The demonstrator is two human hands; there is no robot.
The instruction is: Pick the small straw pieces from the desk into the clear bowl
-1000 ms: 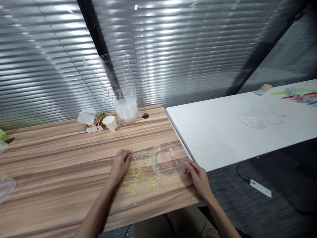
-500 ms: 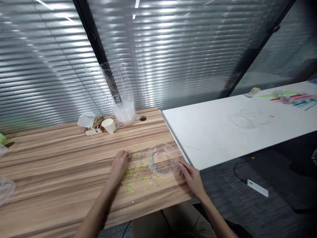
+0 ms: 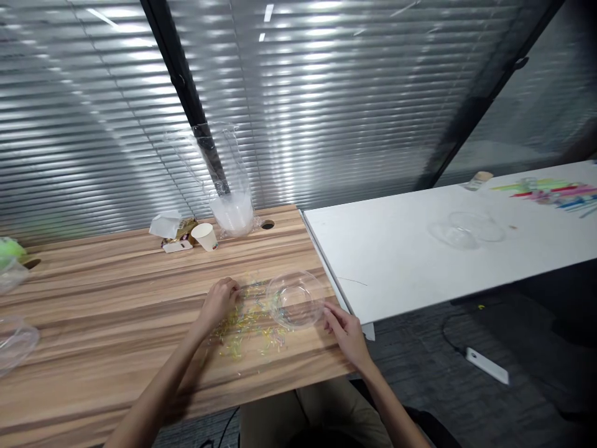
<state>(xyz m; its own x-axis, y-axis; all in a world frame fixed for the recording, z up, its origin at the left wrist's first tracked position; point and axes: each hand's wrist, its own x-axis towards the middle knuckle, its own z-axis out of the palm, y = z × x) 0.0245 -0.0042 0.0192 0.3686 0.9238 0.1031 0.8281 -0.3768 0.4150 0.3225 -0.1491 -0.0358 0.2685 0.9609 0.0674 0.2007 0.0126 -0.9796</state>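
Right hand [image 3: 347, 333] at near right corner of wooden desk [image 3: 116, 336], fingers pinching rim of clear bowl [image 3: 297, 298]. Bowl on desk, right of scattered coloured bits [image 3: 245, 326], overlapping some. Left hand [image 3: 220, 303] down at bits' left edge, fingers curled; can't tell from here whether anything's held. Paper cup [image 3: 205, 237] farther back, beside opened box [image 3: 173, 231].

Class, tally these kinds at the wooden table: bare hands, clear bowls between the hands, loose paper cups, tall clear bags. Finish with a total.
Bare hands (left hand and right hand): 2
Clear bowl between them: 1
Paper cup: 1
Tall clear bag: 1
Total: 5
The small scattered pieces are too fine to count here, so they are left out.
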